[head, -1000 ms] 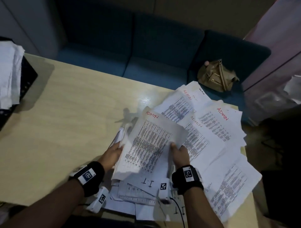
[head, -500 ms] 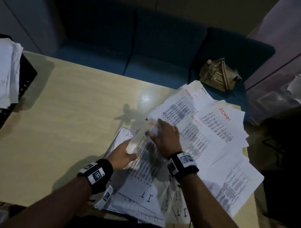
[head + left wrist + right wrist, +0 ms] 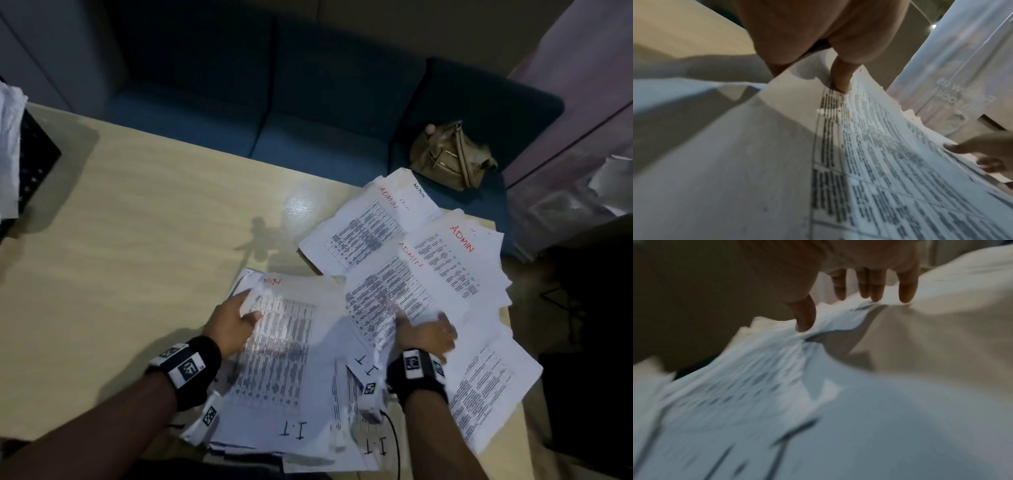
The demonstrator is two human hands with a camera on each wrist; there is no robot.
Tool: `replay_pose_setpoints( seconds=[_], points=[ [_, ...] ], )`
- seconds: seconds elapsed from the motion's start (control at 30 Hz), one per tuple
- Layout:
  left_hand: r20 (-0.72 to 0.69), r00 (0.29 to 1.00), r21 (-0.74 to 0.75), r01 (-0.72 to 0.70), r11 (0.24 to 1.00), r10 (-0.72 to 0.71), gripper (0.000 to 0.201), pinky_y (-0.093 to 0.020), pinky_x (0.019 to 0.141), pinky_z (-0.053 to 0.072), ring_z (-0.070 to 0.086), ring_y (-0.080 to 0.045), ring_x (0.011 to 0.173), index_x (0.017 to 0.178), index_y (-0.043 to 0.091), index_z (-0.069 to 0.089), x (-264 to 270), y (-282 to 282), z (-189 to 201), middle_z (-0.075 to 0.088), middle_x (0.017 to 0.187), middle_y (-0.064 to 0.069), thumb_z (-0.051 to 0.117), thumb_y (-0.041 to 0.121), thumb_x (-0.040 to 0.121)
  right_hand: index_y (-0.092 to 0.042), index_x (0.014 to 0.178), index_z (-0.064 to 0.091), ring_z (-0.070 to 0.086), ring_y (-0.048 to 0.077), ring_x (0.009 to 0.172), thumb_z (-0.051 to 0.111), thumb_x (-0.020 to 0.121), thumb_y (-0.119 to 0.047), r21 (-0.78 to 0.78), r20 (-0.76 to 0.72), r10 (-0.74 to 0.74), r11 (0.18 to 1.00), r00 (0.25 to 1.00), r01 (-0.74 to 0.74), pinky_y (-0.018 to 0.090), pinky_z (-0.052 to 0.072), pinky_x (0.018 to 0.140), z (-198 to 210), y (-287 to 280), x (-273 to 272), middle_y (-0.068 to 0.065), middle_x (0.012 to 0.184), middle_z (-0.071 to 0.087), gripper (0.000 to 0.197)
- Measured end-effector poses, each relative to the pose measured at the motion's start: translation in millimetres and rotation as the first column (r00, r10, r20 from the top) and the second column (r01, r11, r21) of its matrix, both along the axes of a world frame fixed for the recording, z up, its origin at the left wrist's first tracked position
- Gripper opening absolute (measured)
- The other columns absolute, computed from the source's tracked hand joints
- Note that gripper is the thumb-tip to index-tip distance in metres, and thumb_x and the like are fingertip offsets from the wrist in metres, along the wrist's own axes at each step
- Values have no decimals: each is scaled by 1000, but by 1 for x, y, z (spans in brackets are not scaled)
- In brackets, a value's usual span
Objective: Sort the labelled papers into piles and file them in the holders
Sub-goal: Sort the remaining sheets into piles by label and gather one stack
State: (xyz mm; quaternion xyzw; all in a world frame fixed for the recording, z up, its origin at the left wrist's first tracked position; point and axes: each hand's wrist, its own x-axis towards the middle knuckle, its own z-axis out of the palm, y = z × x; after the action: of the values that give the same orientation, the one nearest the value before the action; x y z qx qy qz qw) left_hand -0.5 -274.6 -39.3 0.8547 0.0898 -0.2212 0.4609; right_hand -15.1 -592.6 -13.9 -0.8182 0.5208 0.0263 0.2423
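A printed sheet marked ADMIN in red [image 3: 291,329] lies slanted over the pile of I.T papers [image 3: 291,428] near the front edge. My left hand [image 3: 236,318] pinches its left edge, thumb [image 3: 840,78] on top and the other fingers hidden under the sheet [image 3: 869,154]. To the right, several ADMIN papers [image 3: 445,260] lie fanned out. My right hand [image 3: 426,334] rests on their near end with fingers [image 3: 875,290] straight and spread, the tips touching the paper [image 3: 777,361] and holding nothing.
The wooden table [image 3: 137,240] is bare at left and centre. A black holder [image 3: 34,161] with white papers [image 3: 8,147] stands at the far left edge. A tan handbag [image 3: 452,157] sits on the blue sofa [image 3: 308,137] behind. The fanned papers overhang the table's right edge.
Both hands held the ADMIN sheet raised a second ago. The right hand has let go and moved right onto the fanned ADMIN papers; the sheet now lies lower, held by the left hand.
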Motion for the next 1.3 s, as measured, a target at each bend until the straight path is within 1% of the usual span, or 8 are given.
replay_pose_setpoints(
  seconds=[0.2,0.37,0.43,0.63,0.9,1.0,1.17,1.3],
  points=[
    [-54,997,58,61,996,-57,48,-27,79,44,57,-31,107,140,27,45,3,1,-12,56,134,-6,57,21,93,-1,145,16,42,40,129,79,76,-21,303,121,-255,930,959,209,43,38,104,-7,-26,-2,27,142,38,96],
    [-50,999,-68,-20,998,17,37,-25,59,36,46,-17,65,129,18,51,4,0,-1,55,77,-1,55,8,93,2,145,28,35,36,137,64,88,-34,272,238,-170,957,956,102,41,30,111,8,-52,-6,21,150,33,77],
    [-47,999,-54,-27,998,24,40,-25,54,35,42,-14,59,130,21,46,4,7,1,52,73,-1,54,9,94,3,143,33,37,34,136,59,92,-31,245,308,-135,968,942,59,35,30,109,22,-65,-12,19,148,37,67],
    [-68,993,-63,-98,993,93,49,-29,67,40,49,-20,74,141,17,42,6,14,1,63,111,-25,52,10,94,-2,126,55,58,31,114,56,91,-18,164,401,0,984,916,-71,33,40,95,46,-78,-28,15,123,62,38],
    [-63,998,98,11,995,-5,24,-31,59,42,53,-25,64,119,18,51,8,11,-2,63,85,-11,48,18,95,-3,124,52,57,43,106,56,86,-15,52,-4,83,995,997,-83,44,49,88,9,-76,-49,26,118,59,40],
    [-45,998,132,39,991,-34,28,-35,66,48,58,-29,74,123,22,47,6,11,1,63,96,-7,46,20,95,5,116,55,54,42,108,54,83,-7,-22,91,130,991,987,-129,43,48,89,6,-69,-47,27,119,57,35],
    [-46,999,84,16,996,-12,42,-37,73,50,60,-30,79,134,30,39,5,12,5,63,102,-10,47,18,94,-8,126,50,60,37,105,64,84,-9,27,329,56,997,943,-68,37,46,87,31,-59,-30,22,116,62,44],
    [-60,994,-22,-97,995,95,39,-28,61,42,53,-21,69,135,17,47,10,13,6,62,118,-21,47,15,97,-6,116,60,62,28,100,69,83,-19,14,523,176,977,834,-214,31,41,81,57,-73,-24,16,104,66,37]
  ],
)
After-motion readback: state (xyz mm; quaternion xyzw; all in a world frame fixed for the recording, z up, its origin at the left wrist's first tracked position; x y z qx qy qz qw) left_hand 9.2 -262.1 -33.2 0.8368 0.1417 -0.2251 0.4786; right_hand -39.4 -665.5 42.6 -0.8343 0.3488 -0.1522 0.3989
